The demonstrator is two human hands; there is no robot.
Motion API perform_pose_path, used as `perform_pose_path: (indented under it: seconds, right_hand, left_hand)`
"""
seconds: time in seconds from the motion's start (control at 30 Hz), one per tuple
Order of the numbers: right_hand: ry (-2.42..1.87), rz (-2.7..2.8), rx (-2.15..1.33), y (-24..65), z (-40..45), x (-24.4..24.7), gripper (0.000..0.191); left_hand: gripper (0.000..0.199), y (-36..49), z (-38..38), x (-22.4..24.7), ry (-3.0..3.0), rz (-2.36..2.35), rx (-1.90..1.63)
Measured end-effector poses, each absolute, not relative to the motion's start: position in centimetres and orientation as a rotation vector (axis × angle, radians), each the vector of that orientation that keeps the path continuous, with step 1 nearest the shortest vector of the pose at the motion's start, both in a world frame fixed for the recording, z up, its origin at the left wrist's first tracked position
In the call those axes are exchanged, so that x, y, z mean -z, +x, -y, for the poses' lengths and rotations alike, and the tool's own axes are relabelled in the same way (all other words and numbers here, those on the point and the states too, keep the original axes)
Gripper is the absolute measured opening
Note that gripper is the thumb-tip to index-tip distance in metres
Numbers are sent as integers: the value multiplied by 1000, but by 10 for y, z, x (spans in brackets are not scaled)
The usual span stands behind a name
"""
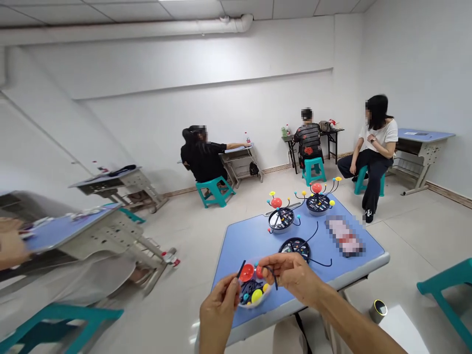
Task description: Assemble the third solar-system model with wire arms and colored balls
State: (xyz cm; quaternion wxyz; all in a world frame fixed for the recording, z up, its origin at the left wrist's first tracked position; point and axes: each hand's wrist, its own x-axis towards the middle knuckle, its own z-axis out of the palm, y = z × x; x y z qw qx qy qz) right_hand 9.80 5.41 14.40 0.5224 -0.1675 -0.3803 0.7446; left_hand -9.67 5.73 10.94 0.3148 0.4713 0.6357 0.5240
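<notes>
My left hand [217,309] pinches a thin black rod [240,269] at the near edge of the blue table [250,241]. My right hand [291,278] grips a thin black wire [273,275] just above a clear round dome [254,290] holding a red ball, a yellow ball and small parts. Farther along the table stand two toy planet models on black-and-white bases [280,219] [317,204], with coloured balls on curved wires. Between them and my hands lies a black disc base [294,250] with long black wires. A pixelated, blurred package [344,236] lies at the right.
Several seated people on teal stools [216,191] are around the room, near desks along the walls. Another person's hand [11,241] rests on a desk [70,231] at the left edge. A small cylinder [378,310] stands on the floor to the right.
</notes>
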Motion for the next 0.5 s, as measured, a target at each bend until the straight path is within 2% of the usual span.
perform_pose_path:
  seconds: [0.1,0.27,0.5]
  right_hand:
    - [-455,871,-1735,98,-55,-139,34]
    - [-581,894,-1565,93,-56,-131,29]
    - [-690,890,-1417,93,-50,-134,27]
  left_hand:
    - [54,-82,-41,-117,979,-1447,-1513]
    - [47,-71,-25,-124,706,-1240,-1572]
    - [47,-72,-12,-129,787,-1147,-1534]
